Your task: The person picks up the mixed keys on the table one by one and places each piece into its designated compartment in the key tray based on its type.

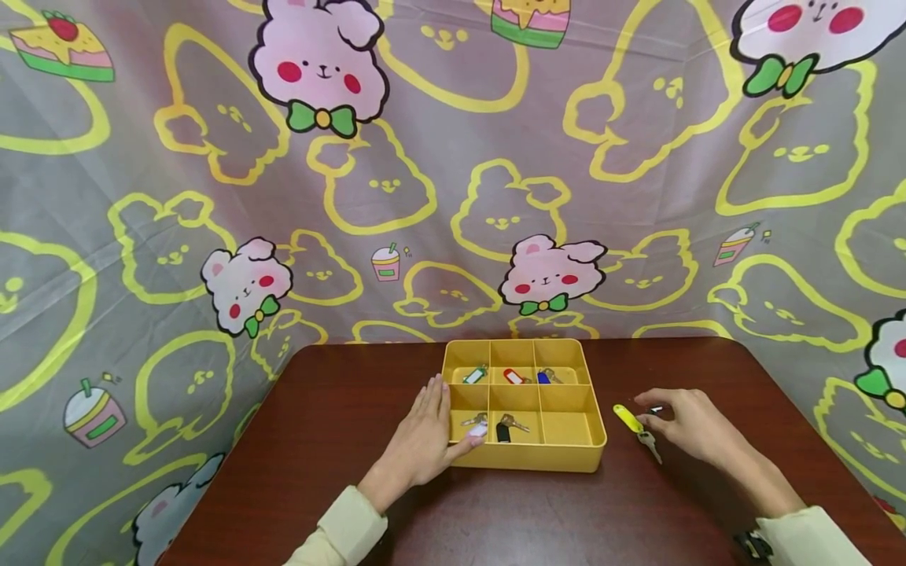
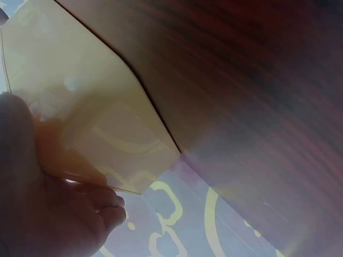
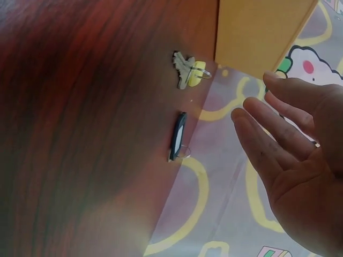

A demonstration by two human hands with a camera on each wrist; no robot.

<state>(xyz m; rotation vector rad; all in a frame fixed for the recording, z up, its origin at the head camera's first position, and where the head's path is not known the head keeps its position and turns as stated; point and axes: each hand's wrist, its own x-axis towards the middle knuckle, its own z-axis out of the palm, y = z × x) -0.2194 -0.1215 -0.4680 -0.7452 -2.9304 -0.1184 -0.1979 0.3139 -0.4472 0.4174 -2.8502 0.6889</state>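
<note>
A yellow divided box stands on the table. My left hand rests on its left side, fingers straight along the wall, thumb over the front rim. To the right of the box, my right hand hovers low, thumb and forefinger apart. In the right wrist view its fingers are extended with nothing between them. Just beside that hand lies a key with a yellow tag. A dark key tag with a white label and a ring lies close by, mostly hidden behind the fingers in the head view.
Tagged keys lie in the box: green, red and blue tags in the back row, pale and black tags in front. A patterned curtain hangs behind the dark wooden table.
</note>
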